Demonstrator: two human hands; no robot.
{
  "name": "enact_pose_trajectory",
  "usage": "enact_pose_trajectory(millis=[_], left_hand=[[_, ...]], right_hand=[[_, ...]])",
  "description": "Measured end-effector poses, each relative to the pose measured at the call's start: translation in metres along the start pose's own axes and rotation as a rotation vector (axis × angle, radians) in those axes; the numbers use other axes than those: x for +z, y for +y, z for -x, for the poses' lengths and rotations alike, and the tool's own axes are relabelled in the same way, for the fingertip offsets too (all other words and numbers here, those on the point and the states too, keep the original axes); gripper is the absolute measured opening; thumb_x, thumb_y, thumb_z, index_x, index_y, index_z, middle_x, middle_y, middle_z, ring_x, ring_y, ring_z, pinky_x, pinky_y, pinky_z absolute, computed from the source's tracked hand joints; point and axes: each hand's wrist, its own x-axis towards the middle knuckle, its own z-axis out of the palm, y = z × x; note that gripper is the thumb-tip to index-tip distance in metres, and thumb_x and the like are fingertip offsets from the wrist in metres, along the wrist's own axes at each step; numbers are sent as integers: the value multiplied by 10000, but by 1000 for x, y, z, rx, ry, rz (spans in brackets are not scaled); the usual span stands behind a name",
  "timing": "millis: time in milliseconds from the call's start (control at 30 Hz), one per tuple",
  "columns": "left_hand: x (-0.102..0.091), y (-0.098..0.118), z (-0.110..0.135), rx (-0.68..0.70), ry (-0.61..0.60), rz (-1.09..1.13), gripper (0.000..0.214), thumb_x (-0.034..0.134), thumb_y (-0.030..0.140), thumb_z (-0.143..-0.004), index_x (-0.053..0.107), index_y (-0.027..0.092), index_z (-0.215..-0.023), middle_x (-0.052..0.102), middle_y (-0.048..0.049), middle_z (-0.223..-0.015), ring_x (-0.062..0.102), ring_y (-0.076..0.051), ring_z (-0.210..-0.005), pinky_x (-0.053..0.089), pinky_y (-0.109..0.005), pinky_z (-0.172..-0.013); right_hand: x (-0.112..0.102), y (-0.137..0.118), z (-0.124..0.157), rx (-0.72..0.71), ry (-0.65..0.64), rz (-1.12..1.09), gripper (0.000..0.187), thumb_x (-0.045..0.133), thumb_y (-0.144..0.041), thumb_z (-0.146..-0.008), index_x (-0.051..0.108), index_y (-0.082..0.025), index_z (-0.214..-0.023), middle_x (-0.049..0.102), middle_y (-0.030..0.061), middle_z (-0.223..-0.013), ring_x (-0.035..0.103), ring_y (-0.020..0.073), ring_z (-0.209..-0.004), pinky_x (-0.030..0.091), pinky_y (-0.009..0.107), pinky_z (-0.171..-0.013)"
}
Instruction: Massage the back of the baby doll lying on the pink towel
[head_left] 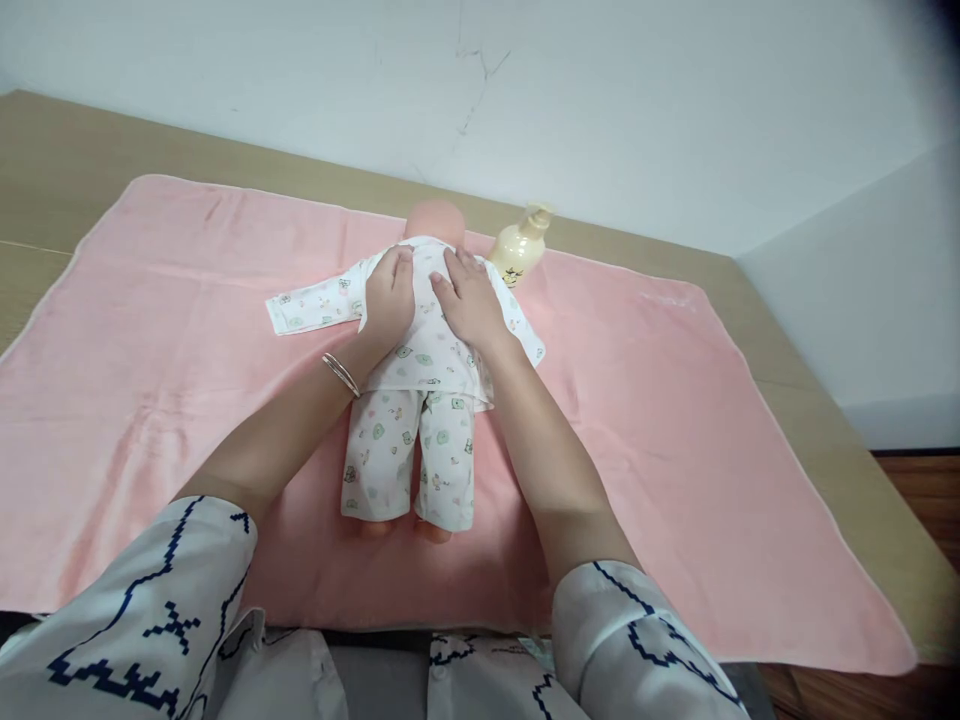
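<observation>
A baby doll (420, 400) in white printed pyjamas lies on a pink towel (675, 400), head toward the wall. My left hand (390, 295) rests on the doll's upper chest at the left, fingers curled together on the shirt cloth. On the right side of the chest lies my right hand (469, 300), its fingers stretched flat over the shirt. The doll's left sleeve (315, 305) spreads out flat to the left. A thin bracelet (341, 373) circles my left wrist.
A cream pump bottle (517, 250) stands on the towel's far edge, right of the doll's head. The towel covers a wooden table (810, 340) set against a white wall. Table edge drops off at right.
</observation>
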Motion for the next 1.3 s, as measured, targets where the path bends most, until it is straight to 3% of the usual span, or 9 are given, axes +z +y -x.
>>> enact_pose_trajectory(millis=[100,300,400,567,700,833,933,1067,1300], left_hand=[[2,0,0,-4,26,-6,615,283,713,-949,628,205,-986,695,-63,-1061,637,-206,-1081,485,-382,-996],[1,-2,0,4,19,-28,659,245,756,-921,612,210,-917,698,-65,-1016,634,-196,-1015,497,-403,-946],[0,-1,2,12,7,-34,593,275,694,-963,616,209,-946,695,-69,-1036,639,-203,-1001,495,-397,-941],[0,0,2,5,0,-51,497,305,609,-997,610,219,-953,697,-69,-1064,630,-206,-1041,479,-385,-980],[0,-1,2,-11,-10,-66,553,264,649,-989,606,217,-943,691,-67,-1035,622,-206,-1027,491,-411,-970],[0,-1,2,-6,-26,-97,506,265,596,-1006,602,220,-976,688,-62,-1037,618,-203,-1031,496,-433,-985],[0,-1,3,47,-25,-190,317,396,423,-987,609,197,-1049,661,-96,-1183,578,-235,-1173,444,-449,-1079],[1,-5,2,81,-39,-359,279,467,276,-909,626,168,-1112,610,-142,-1276,519,-281,-1259,379,-473,-1134],[3,-16,-4,115,-171,-466,375,538,332,-875,600,200,-1221,596,-136,-1352,452,-334,-1354,197,-581,-1215]], right_hand=[[0,-19,9,61,12,103,602,302,-338,-1014,332,11,-1504,302,227,-1577,248,338,-1491,184,533,-1228],[-1,-25,7,-209,-78,56,514,321,-234,-985,441,-192,-1482,333,48,-1596,203,250,-1515,119,506,-1253],[-1,-9,0,-144,-51,-3,529,266,-370,-1026,372,-208,-1518,262,50,-1623,167,243,-1526,133,528,-1243],[-7,-23,13,91,-56,123,653,282,-409,-1026,253,-7,-1539,208,220,-1612,184,322,-1514,191,500,-1231],[-11,-40,21,-85,-133,197,592,344,-235,-980,289,-37,-1536,221,185,-1617,172,311,-1518,146,497,-1247],[-4,-17,6,-254,-102,49,541,342,-266,-981,376,-210,-1518,261,53,-1624,160,252,-1527,108,529,-1248],[4,2,-3,-170,7,-56,520,287,-385,-1019,401,-227,-1501,289,52,-1613,197,236,-1519,149,533,-1236],[8,2,0,24,137,-21,562,264,-403,-1023,438,-105,-1467,403,163,-1542,330,278,-1465,269,502,-1201],[5,9,-6,41,23,-10,621,346,-446,-1005,380,-69,-1498,348,171,-1571,268,318,-1487,220,505,-1223]])
